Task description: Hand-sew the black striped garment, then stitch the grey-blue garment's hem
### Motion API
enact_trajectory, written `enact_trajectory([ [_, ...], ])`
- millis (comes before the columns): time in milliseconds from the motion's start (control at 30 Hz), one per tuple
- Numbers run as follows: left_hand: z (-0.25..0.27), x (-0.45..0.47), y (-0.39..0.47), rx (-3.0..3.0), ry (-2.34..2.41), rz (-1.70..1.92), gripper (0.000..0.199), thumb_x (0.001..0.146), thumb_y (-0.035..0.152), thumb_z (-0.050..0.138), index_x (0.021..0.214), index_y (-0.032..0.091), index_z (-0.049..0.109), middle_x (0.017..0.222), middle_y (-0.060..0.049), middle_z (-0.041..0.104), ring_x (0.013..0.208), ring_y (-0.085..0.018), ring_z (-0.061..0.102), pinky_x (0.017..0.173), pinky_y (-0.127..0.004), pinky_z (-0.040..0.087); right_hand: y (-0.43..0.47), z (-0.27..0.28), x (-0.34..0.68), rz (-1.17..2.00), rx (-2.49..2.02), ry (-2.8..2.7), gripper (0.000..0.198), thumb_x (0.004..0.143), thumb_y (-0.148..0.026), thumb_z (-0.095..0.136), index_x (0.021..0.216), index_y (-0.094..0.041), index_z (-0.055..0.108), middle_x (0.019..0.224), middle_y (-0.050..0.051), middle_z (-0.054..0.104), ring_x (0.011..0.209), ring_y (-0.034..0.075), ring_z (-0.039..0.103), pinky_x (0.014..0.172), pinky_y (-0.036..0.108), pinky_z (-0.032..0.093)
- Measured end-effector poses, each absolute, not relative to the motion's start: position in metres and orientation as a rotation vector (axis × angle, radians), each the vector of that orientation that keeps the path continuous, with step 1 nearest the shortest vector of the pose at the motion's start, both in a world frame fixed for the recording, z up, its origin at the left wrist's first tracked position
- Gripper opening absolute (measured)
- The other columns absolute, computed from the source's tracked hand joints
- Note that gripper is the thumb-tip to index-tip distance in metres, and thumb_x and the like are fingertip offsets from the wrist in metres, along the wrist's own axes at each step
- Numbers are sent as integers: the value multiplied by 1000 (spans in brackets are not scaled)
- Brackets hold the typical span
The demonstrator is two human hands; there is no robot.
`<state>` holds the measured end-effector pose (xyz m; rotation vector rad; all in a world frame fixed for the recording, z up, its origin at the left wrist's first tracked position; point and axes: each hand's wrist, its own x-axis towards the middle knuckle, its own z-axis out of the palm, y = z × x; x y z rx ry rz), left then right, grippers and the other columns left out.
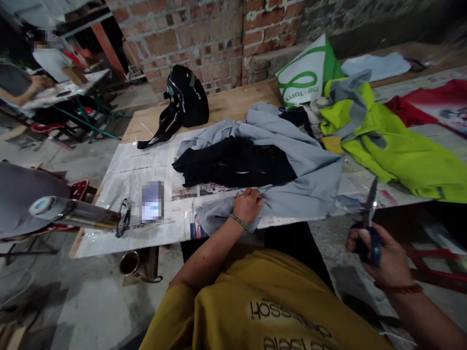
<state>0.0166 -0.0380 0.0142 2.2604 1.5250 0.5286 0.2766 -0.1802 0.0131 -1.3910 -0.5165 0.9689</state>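
My left hand (248, 209) is closed on the near edge of a grey cloth garment (314, 187), which lies spread and rumpled on the table. On top of the grey cloth rests a black piece of fabric (233, 163) with a slit or light line along it. Off the table's near right edge, my right hand (383, 255) grips a pair of scissors (370, 204) by dark blue handles. The blades point up and away from me, apart from the cloth. A green beaded bracelet is on my left wrist, a red one on my right.
Newspaper (120, 170) covers the table. A bottle (76, 214), glasses (123, 218) and a phone (152, 201) lie at left; a black bag (188, 97) stands behind. Yellow-green garments (397, 141) and a white-green bag (306, 73) are at right. People sit at far left.
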Motion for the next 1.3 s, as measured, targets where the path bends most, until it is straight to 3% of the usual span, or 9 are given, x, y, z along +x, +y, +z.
enact_trajectory([
  [233,10,18,-35,2145,1519,600,14,81,21,51,80,19,65,88,-6,60,76,-17,57,71,-28,43,-177,19,231,1385,-1339,-787,38,67,-38,70,99,-26,55,67,-2,53,47,11,51,42,26,45],
  [633,11,3,-22,1972,1322,682,13,76,14,51,73,17,63,80,-4,64,80,-15,56,77,-26,43,-175,13,187,1788,-1091,-907,36,78,-37,60,111,-25,48,75,-1,53,64,15,60,62,30,48],
  [733,9,-1,-22,1924,1264,769,12,77,13,50,71,16,60,79,-3,62,79,-14,55,75,-25,42,-174,13,185,1850,-1049,-876,36,79,-38,59,111,-25,48,75,0,53,64,15,59,60,31,47],
  [900,-1,-7,-20,1552,1109,933,11,78,19,51,67,16,52,57,4,48,56,-8,45,56,-20,36,-170,5,185,1888,-1131,-704,34,79,-45,57,104,-23,51,68,-2,51,51,13,54,46,27,43],
  [1067,3,-10,-22,1109,971,940,12,77,25,54,70,15,51,47,7,42,40,-3,33,42,-16,26,-168,-9,187,1855,-1176,-575,33,76,-47,59,98,-22,56,65,-2,50,52,12,52,46,25,43],
  [1167,9,-12,-24,950,887,950,18,74,28,60,69,15,49,50,6,46,42,-3,41,43,-15,32,-171,-10,187,1893,-1158,-565,33,78,-49,56,99,-23,57,66,-2,50,53,12,52,47,26,43],
  [1300,12,-16,-24,821,814,952,22,70,28,66,70,14,50,58,4,50,55,-7,54,55,-20,46,-177,5,183,2002,-1063,-660,40,78,-56,51,104,-26,54,70,-1,50,53,12,51,49,27,42],
])
